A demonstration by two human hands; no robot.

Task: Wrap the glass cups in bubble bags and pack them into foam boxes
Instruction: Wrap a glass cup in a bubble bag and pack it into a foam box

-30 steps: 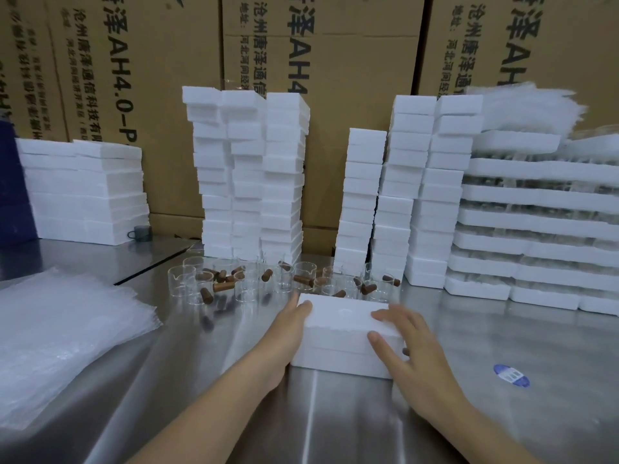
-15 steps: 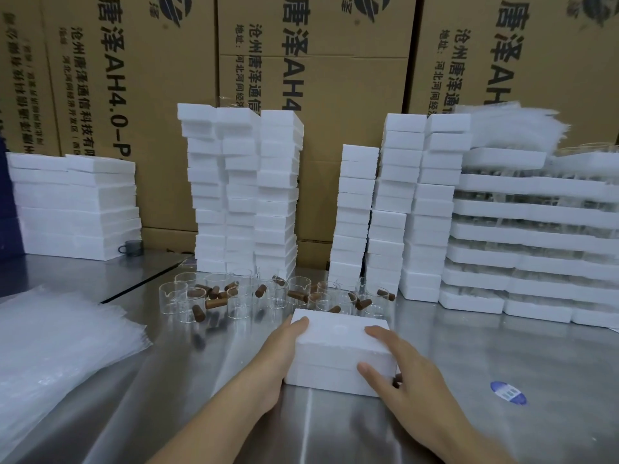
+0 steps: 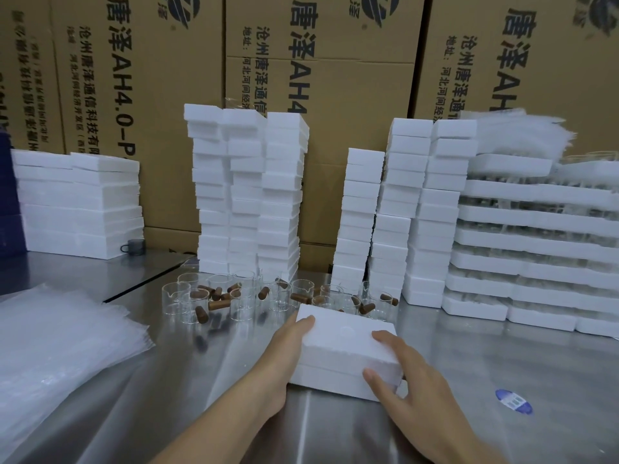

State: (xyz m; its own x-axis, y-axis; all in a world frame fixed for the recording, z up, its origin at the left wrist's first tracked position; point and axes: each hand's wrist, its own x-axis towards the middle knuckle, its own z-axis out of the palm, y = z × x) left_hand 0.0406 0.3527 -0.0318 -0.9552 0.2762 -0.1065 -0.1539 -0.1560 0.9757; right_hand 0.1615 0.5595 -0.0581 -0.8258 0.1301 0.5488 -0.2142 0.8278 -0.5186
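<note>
**Both hands clamped on a foam box at the middle of the table**

The white foam box (image 3: pixel 345 346) lies flat on the steel table (image 3: pixel 502 356), midway between its left and right sides and nearer the front edge than the back. A seam runs along the box's near face, so an upper part sits on a lower one. The left hand (image 3: pixel 284 353) grips the box's left end, with the palm against the side and the thumb hooked over the top corner. Its fingers are hidden behind the foam. The right hand (image 3: pixel 415 393) grips the near right corner, with fingers laid across the top and the thumb pressed to the near face.

Just behind the box a cluster of glass cups (image 3: pixel 241 298) stands upright, with brown stoppers (image 3: pixel 214 304) scattered among them. Toward the left edge lies a flat pile of clear bubble bags (image 3: pixel 50 349).

Along the back edge rise stacks of foam boxes (image 3: pixel 248 195), three columns left of centre and three more right of centre. Toward the back right corner, foam trays (image 3: pixel 536 242) are piled high, with glassware showing between the layers. Toward the back left corner sit flat foam slabs (image 3: pixel 80 202).

A blue sticker (image 3: pixel 513 401) lies on the tabletop right of the right hand, apart from it. Printed cardboard cartons (image 3: pixel 335 95) form a wall behind the table.
</note>
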